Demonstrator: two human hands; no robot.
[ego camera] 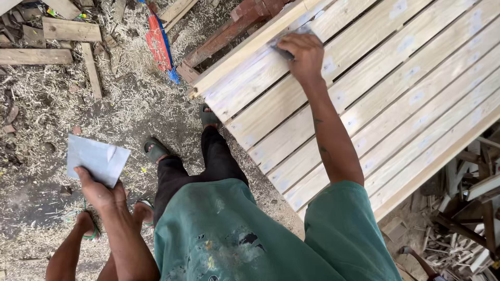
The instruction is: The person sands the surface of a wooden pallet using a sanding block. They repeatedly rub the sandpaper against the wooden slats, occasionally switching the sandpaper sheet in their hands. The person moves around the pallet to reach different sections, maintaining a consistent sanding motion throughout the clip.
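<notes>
My right hand [303, 54] lies flat on a pale slatted wooden panel [396, 88] near its upper left end. It presses a small grey piece of sandpaper [288, 36] onto a slat, and only the sandpaper's edges show past my fingers. My left hand [96, 190] hangs at my side over the ground, pinching the bottom edge of a larger light grey-blue sheet of sandpaper [96, 158]. My black trousers and green sandals [156, 151] stand beside the panel's near left edge.
The ground is strewn with wood shavings [47, 104]. Loose planks [70, 28] lie at the top left, with a red and blue tool [159, 44] beside them. Offcuts [469, 208] pile up at the lower right. Another person's bare legs [67, 250] show at the bottom left.
</notes>
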